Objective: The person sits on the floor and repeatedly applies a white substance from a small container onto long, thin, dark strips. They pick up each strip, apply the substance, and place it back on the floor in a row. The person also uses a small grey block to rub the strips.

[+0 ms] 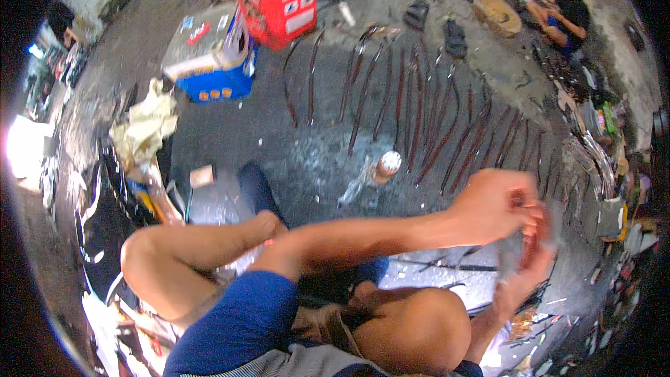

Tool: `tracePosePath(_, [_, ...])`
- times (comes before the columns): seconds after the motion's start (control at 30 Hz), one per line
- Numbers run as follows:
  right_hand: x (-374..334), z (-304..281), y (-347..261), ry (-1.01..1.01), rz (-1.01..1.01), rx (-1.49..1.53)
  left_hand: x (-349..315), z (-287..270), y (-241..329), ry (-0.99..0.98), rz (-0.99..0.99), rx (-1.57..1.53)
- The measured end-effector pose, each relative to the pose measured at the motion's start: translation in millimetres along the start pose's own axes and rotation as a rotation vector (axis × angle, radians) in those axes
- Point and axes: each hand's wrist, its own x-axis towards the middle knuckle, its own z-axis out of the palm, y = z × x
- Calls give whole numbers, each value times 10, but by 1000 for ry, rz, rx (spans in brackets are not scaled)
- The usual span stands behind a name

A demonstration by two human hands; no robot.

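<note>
My left arm reaches across to the right, and my left hand [497, 202] has its fingers curled in. Just below it is my right hand [527, 276], close against it and smeared by motion, its fingers bent as well. Between the two hands shows a blurred, reddish and greyish thing [548, 227] whose kind I cannot make out. On the dark floor beyond them lie several long, thin, dark reddish-brown strips [413, 115], side by side. A small jar with a white top [387, 165] stands nearer my feet.
At the far left stand a blue and white box [213, 63] and a red carton [279, 3]. Crumpled cream paper [146, 126] and a small beige block [202, 176] lie at left. Two dark sandals [455, 36], a round tray [497, 14] and a seated person [569, 17] are farther off.
</note>
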Motion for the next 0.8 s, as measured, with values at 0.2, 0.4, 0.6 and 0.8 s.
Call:
tracePosePath(0.2, [-285,939,536,-238,381,310,-553,-575,-661,234,-345,83])
tracePosePath(0.4, [-407,1363,531,-379,187,123,-909,-1017,-904,420,-452,161])
tracePosePath(0.6, [-400,1441,410,-331,91,73,-950,-1104,-933,469,-476,105])
tracePosePath(0.8, [-383,1489,379,-316,76,83,-945,-1134,-818,518,-544,22])
